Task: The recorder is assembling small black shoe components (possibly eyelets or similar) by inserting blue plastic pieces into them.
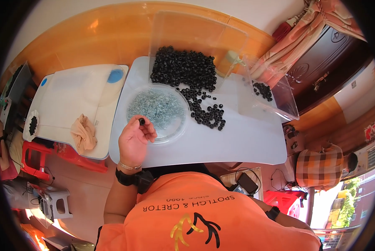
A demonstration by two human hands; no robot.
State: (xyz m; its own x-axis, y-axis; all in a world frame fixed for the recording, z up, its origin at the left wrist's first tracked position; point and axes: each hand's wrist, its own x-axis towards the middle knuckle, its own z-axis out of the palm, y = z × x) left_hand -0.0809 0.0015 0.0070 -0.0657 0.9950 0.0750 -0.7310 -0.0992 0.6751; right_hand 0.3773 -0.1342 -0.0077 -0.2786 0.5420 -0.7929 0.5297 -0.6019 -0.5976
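My left hand (137, 140) is raised over the near edge of a round clear tray (180, 133). Thumb and fingers pinch one small black round cap (142, 121) with a hollow end. In the tray lies a spread of tiny pale, shiny pieces (157, 106), too small to name. Loose black caps (208, 115) are scattered on the white table beside it, trailing from a large heap (183, 69) in a clear bin (195, 27). My right arm lies low at the right, with a dark watch (273, 213); the fingers of my right hand (259, 203) are hidden behind my orange shirt.
A second clear bin (285, 98) with some black caps sits at the table's right end. To the left, another white table (66, 104) carries a beige cloth (84, 133) and a small dish of black pieces (32, 124). Red stools (34, 159) stand below. A person (321, 167) is at the right.
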